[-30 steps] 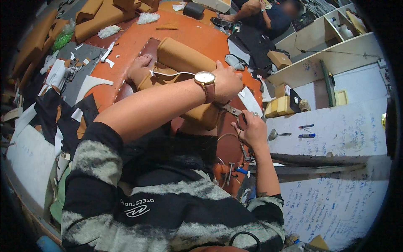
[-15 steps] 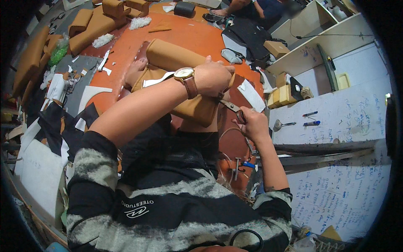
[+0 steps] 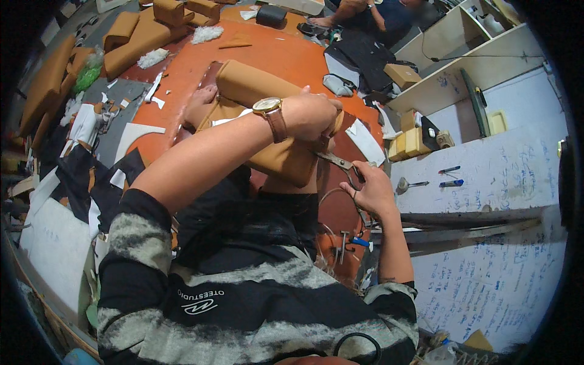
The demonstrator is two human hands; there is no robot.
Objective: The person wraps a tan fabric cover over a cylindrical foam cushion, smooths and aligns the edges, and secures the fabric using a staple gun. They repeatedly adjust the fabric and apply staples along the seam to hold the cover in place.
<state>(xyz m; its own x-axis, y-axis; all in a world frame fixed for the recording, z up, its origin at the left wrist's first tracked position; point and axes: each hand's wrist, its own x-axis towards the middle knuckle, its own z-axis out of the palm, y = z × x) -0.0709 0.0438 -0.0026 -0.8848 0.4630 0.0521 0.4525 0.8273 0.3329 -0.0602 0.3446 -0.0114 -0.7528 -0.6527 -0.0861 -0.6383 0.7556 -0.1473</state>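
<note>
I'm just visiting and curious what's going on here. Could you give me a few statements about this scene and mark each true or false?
1. The right hand holds scissors. True.
2. The left hand rests on a blue cushion. False: the cushion is tan.
3. A watch is on the left wrist. True.
4. The worktable is green. False: it is orange.
5. Another person sits at the far side of the table. True.

Tan cushion cover (image 3: 277, 159): smooth, matt, probably leather. Scissors (image 3: 340, 164): dull metal. Orange tabletop (image 3: 286, 61): matt.
</note>
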